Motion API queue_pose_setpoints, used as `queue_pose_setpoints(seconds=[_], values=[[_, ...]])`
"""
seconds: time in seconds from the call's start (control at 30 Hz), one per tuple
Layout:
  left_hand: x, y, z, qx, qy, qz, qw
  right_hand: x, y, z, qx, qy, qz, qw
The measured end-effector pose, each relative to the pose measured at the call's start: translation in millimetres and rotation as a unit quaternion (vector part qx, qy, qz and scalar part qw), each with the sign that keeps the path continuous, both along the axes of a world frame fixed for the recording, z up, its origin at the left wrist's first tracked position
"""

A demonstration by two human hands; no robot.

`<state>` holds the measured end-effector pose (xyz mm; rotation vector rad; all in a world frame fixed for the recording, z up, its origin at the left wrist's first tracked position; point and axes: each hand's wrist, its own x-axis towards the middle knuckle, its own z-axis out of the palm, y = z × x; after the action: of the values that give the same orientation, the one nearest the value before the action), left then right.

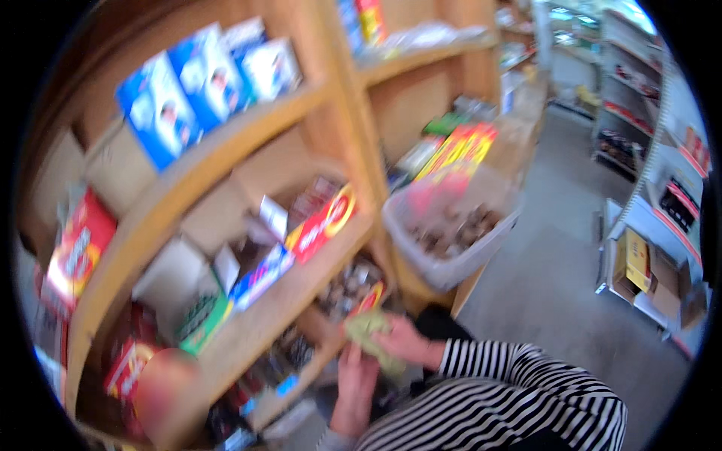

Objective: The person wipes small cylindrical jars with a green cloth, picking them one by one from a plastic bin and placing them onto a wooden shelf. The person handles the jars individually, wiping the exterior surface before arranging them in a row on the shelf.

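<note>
A yellow-green cloth (364,328) is bunched in my right hand (403,340), and part of it hangs below the fingers. My left hand (356,376) is beside it, fingertips at the cloth's lower left edge. Blur hides whether those fingers grip it. Both hands are in front of the lower wooden shelves, close to a box of small brown and silvery pieces (352,284). Above and to the right, a translucent plastic bin (428,265) holds many small brown items.
Candy boxes, one red and yellow (321,225) and one green (206,318), line the wooden shelf (293,276) at left. Blue-and-white boxes (197,84) stand on the shelf above. Across the grey floor (524,270), a store rack holds an open cardboard box (665,299).
</note>
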<state>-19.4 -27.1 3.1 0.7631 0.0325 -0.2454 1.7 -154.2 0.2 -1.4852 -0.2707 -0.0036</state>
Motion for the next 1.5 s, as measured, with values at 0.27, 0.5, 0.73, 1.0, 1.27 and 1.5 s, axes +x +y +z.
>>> queue_pose_setpoints(seconds=[0.27, 0.5, 0.73, 1.0, 1.27, 1.5], values=[[-2.0, 18.8, -4.4, -0.152, 0.014, -0.101, 0.983, -1.6, -12.3, 30.3, 0.256, 0.229, 0.009, 0.939], [-6.5, 5.6, -4.2, -0.078, 0.046, -0.028, 0.996, -6.8, -14.3, 4.7, -0.071, -0.151, 0.018, 0.986], [4.1, 17.1, -56.1, -0.035, 0.128, -0.039, 0.99, 1.2, -39.5, -63.4, 0.289, 0.343, -0.001, 0.894], [48.2, 39.2, -101.5, 0.007, 0.189, 0.025, 0.982, -19.6, -70.9, -147.5, 0.28, 0.459, 0.068, 0.84], [65.7, 64.5, -158.9, 0.091, 0.341, 0.159, 0.922, -28.7, -88.8, -184.4, 0.274, 0.481, 0.077, 0.829], [106.8, 97.0, -184.0, 0.637, 0.162, 0.17, 0.735, -24.0, -84.3, -185.4, 0.273, 0.495, 0.071, 0.821]])
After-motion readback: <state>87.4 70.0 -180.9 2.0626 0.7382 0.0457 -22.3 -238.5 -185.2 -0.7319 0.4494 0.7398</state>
